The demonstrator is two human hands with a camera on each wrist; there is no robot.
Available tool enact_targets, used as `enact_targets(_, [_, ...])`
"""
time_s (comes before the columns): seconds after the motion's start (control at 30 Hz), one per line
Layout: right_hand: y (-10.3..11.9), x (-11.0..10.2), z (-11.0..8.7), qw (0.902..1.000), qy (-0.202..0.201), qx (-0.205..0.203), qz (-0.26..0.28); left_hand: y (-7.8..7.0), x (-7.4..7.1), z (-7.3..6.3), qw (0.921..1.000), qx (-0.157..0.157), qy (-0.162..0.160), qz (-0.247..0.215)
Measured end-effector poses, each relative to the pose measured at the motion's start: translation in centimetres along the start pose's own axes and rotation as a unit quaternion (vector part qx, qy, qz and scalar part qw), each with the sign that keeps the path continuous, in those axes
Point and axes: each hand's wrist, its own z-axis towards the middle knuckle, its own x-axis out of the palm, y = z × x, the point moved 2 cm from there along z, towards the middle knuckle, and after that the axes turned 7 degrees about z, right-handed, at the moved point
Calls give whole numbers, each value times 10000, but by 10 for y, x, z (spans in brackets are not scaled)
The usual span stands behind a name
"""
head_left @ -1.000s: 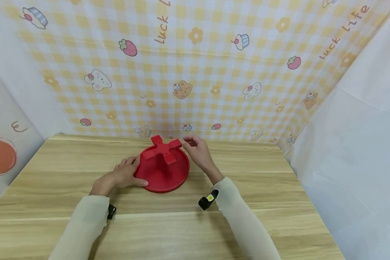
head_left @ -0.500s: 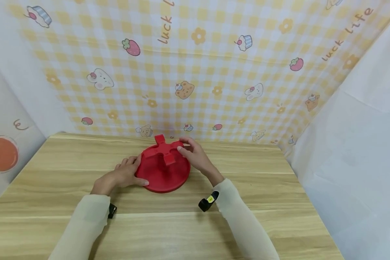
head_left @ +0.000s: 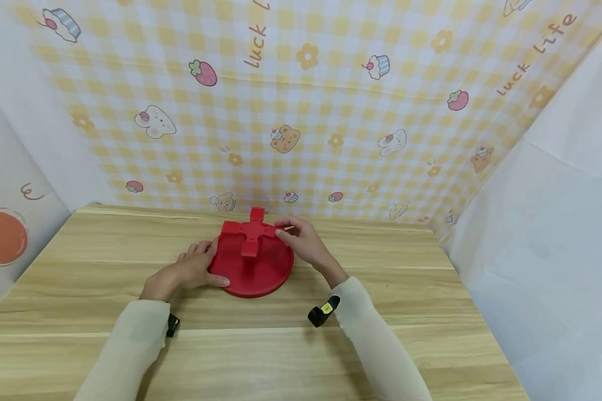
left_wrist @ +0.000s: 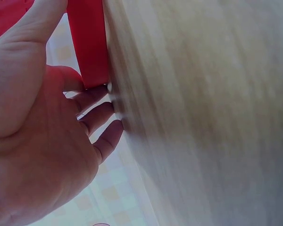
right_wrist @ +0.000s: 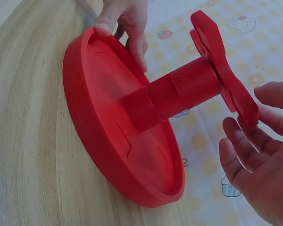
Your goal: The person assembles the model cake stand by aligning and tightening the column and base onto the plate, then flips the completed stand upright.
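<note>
Red disc [right_wrist: 146,150], cylindrical stem [right_wrist: 165,96], four-armed cross [right_wrist: 224,63], left fingers [left_wrist: 96,115] gripping disc, right fingers [right_wrist: 240,141] pinching cross

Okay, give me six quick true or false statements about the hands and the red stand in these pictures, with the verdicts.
1. The left hand grips the red base at its edge. True.
2. The right hand is at one prong of the cross-shaped top. True.
3. The cross-shaped top has only three prongs. False: it has four.
4. The cross-shaped top lies directly on the base. False: a red column holds it up.
5. The base stands on a wooden table. True.
6. The cloth behind the table is plain black. False: the cloth is yellow-and-white checked with small drawings.
</note>
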Motion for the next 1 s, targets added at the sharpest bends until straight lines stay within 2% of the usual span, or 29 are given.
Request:
enact_targets(0.37, [1, 6, -4, 9995, 273, -150, -112, 1, 0, 1, 10000, 31, -14, 14])
enact_targets(0.6, [0, 10, -7, 9983, 549, -74, -168, 1, 1, 1, 10000, 3, -6, -20])
enact_targets(0.7, [1, 9, -8, 9992, 260, -289, -36, 1, 1, 1, 10000, 7, -4, -14])
enact_targets(0.87, [4, 5, -7, 9925, -789, -932, 5, 3, 1, 2, 10000, -20, 6, -10])
enact_targets(0.93, [5, 4, -6, 9886, -1065, -1064, -75, 3, 2, 2, 10000, -39, 16, -17])
enact_targets(1.0, [4, 3, -5, 9875, -1177, -1034, -167, 3, 2, 2, 10000, -27, 9, -20])
